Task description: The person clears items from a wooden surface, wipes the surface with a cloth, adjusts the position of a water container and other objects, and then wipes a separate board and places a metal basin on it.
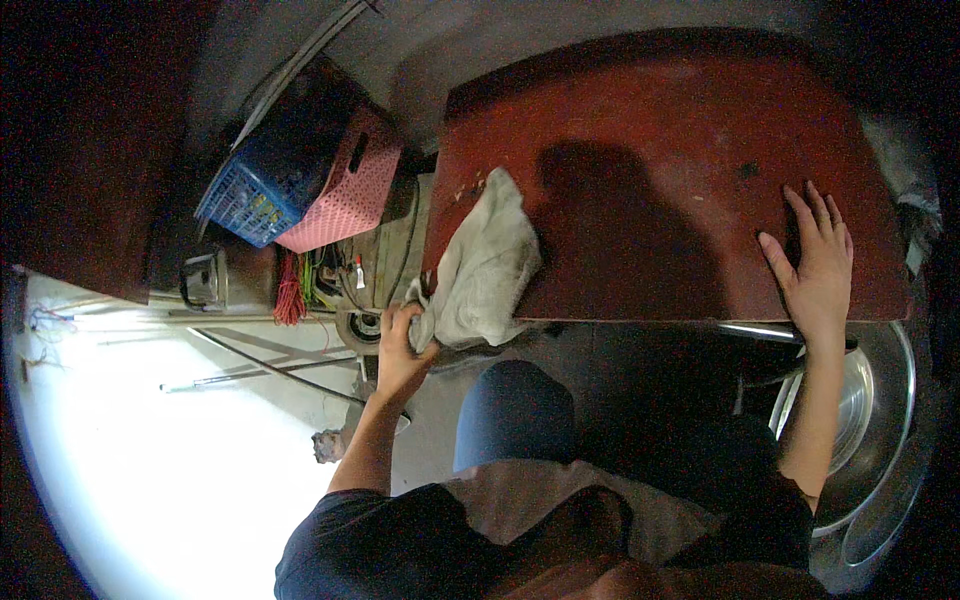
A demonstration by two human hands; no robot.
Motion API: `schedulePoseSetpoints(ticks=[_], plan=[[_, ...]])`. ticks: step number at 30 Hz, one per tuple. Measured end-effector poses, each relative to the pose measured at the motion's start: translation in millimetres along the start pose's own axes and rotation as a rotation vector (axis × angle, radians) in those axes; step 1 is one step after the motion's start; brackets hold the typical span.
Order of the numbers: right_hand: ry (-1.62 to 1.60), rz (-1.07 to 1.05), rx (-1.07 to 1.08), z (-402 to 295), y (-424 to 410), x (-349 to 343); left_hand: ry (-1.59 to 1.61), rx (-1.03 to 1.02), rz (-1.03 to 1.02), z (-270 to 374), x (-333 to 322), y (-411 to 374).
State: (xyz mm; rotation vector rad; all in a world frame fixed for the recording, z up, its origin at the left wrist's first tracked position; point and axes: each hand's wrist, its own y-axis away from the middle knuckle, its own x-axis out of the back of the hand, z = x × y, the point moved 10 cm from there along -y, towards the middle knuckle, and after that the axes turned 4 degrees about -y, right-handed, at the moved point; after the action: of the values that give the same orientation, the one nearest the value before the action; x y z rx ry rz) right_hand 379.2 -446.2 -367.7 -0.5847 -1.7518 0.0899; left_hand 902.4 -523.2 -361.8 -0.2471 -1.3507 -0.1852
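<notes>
My left hand [405, 352] grips one bunched end of a light grey cloth [491, 262] at the left front corner of a red tabletop [645, 97]. The rest of the cloth lies over the table's left edge, partly hanging past the front edge. Small crumbs or scraps [471, 184] lie on the red surface just beyond the cloth. My right hand [817, 255] rests palm down near the right end of the table, its fingers spread and nothing in it. Between the hands, a dark shadow falls across the tabletop.
Blue [255, 199] and pink [349, 195] plastic baskets stand left of the table. Near them are red cords [289, 292] and a round metal part [361, 326]. Large metal basins [862, 405] stand below the right front edge. A dark rod [274, 367] lies at the lower left.
</notes>
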Motion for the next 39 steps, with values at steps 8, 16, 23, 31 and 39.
schedulePoseSetpoints(ticks=[8,16,23,31,39], plan=[[-0.034,0.069,-0.007,6.7,5.7,3.2,0.526,0.73,0.529,-94.6,131.6,70.0],[-0.188,0.255,0.003,18.9,8.2,13.4,1.191,0.068,0.562,-16.9,204.4,-76.2],[-0.107,0.754,-0.133,110.7,42.3,88.5,0.543,-0.155,0.397,14.8,26.2,-120.5],[-0.286,0.113,-0.678,295.7,52.2,17.5,0.02,-0.68,0.275,239.7,-19.3,-26.4],[-1.1,0.365,-0.868,276.8,131.6,16.2,-0.122,-0.672,0.378,237.5,-34.6,-23.9]])
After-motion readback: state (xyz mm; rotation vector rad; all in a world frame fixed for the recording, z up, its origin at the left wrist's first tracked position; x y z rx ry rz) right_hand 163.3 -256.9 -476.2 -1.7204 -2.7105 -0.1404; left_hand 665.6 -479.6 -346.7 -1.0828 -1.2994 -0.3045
